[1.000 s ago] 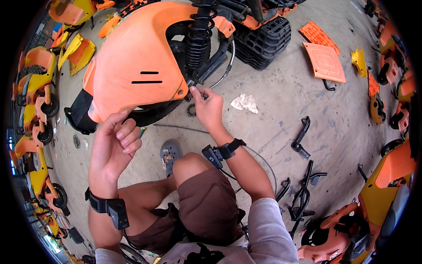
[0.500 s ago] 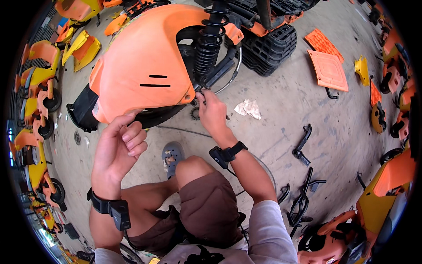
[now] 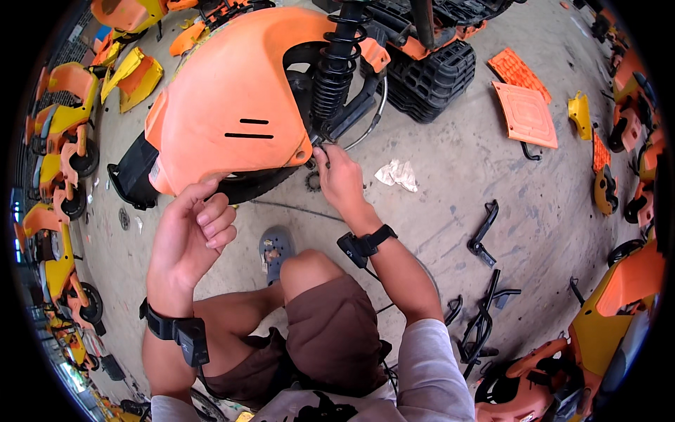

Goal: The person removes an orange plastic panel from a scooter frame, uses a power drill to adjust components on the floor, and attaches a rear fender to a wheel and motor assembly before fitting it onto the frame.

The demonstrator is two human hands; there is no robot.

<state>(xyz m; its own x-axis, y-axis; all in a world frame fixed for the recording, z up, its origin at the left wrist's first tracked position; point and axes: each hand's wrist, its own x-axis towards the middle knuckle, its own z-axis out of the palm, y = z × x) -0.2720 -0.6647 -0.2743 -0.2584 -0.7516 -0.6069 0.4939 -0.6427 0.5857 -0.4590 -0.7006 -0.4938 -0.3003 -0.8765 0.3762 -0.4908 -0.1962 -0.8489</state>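
An orange plastic wheel fender (image 3: 225, 91) with two dark slots covers most of a black tyre (image 3: 256, 184). My left hand (image 3: 193, 235) is at the fender's lower edge, its index finger and thumb closed on the rim and the other fingers curled in. By the fender's right corner, my right hand (image 3: 341, 176) is closed, with thumb and fingertips together near the foot of a black coil-spring shock absorber (image 3: 330, 84). Whatever those fingertips hold is hidden or too small to make out. A small toothed sprocket (image 3: 313, 183) shows just left of that hand.
A crumpled pale paper (image 3: 397, 174) lies on the concrete to the right. Beyond it are orange panels (image 3: 526, 116) and a yellow part (image 3: 579, 116). Black metal brackets (image 3: 481, 235) and bent tubes (image 3: 481, 320) lie nearer. Orange and yellow vehicles (image 3: 60, 169) line both sides.
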